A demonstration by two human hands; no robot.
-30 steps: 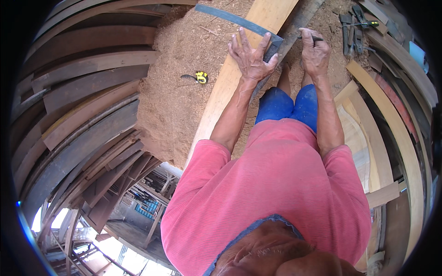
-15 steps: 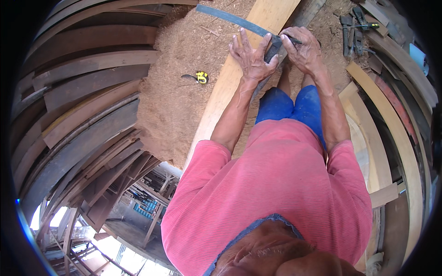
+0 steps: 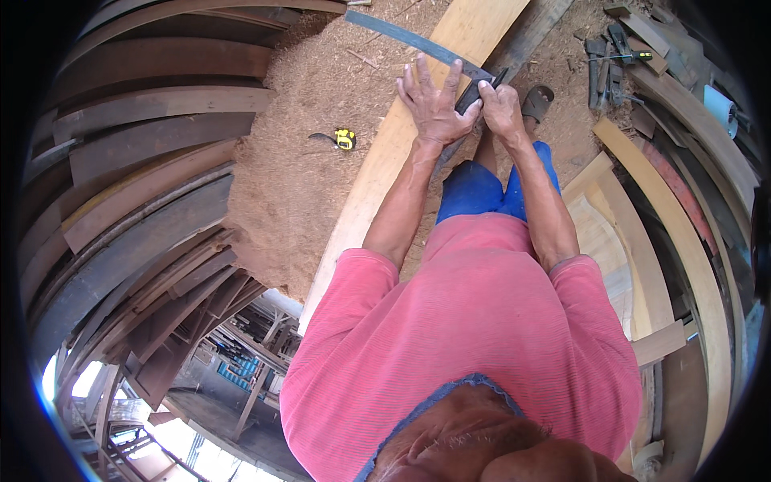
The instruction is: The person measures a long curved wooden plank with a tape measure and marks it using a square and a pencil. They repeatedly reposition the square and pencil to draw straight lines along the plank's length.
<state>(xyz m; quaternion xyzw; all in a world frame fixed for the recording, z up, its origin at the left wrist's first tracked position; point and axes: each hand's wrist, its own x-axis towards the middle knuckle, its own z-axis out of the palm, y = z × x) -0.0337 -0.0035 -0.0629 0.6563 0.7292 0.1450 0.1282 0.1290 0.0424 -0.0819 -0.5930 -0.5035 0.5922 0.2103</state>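
Observation:
A long pale plank [image 3: 376,178] runs up from beside my left arm to the far edge. Across it lies the metal blade of a try square [image 3: 401,35], its dark stock along the plank's right edge. My left hand [image 3: 436,111] rests on the plank with fingers spread over the blade, and its thumb presses by the stock, holding the square there. Close beside it, my right hand [image 3: 503,112] is closed with a slim dark pen-like marker [image 3: 499,78] at its fingers, near the corner of the square. The marker's tip is hard to make out.
A yellow tape measure [image 3: 344,139] lies on the sawdust-covered ground [image 3: 281,209] to the left. Stacked dark boards [image 3: 161,104] line the left side. Several hand tools [image 3: 614,64] lie at the far right, near leaning planks [image 3: 691,241]. A sandal [image 3: 537,103] shows beyond my right hand.
My right hand has drawn left and nearer along the square's stock, and the dark marker now points up and away. My left hand stays spread on the square.

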